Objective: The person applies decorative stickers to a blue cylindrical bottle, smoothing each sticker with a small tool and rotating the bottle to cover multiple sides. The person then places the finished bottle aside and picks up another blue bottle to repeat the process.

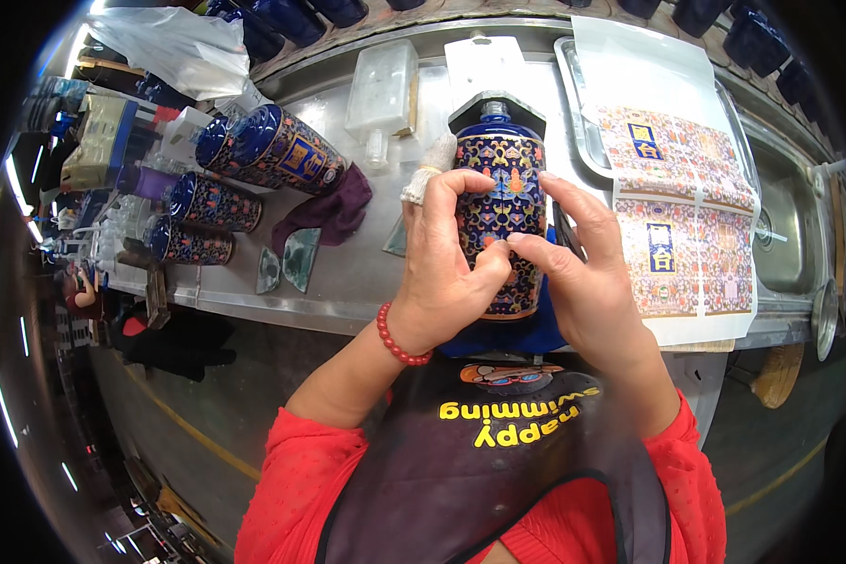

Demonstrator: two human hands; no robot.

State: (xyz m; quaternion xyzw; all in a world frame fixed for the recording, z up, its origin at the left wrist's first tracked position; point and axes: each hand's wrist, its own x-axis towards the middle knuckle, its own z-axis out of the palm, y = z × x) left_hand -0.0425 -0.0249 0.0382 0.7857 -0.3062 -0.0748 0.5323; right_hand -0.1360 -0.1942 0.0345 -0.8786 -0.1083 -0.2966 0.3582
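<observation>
A dark blue bottle [524, 223] with a dense floral pattern in gold, red and light blue lies in front of me, its neck pointing away. My left hand [439, 266] curls over its left side, with fingertips on the upper front and the thumb pressed near the middle. My right hand [587, 282] wraps the other side, its index fingertip at the right edge. Its thumb touches the pattern close to the left thumb. Under the bottle's shoulder shows a dark angular support [526, 115]. A pale knitted cloth [432, 167] sits beside my left fingers.
To the right, printed decal sheets [675, 193] overlap a metal tray [568, 103]; a steel sink [788, 221] lies beyond. Several patterned bottles [271, 150], a purple cloth [334, 211] and green flat pieces [299, 258] are at left. A clear rectangular bottle [381, 89] lies behind.
</observation>
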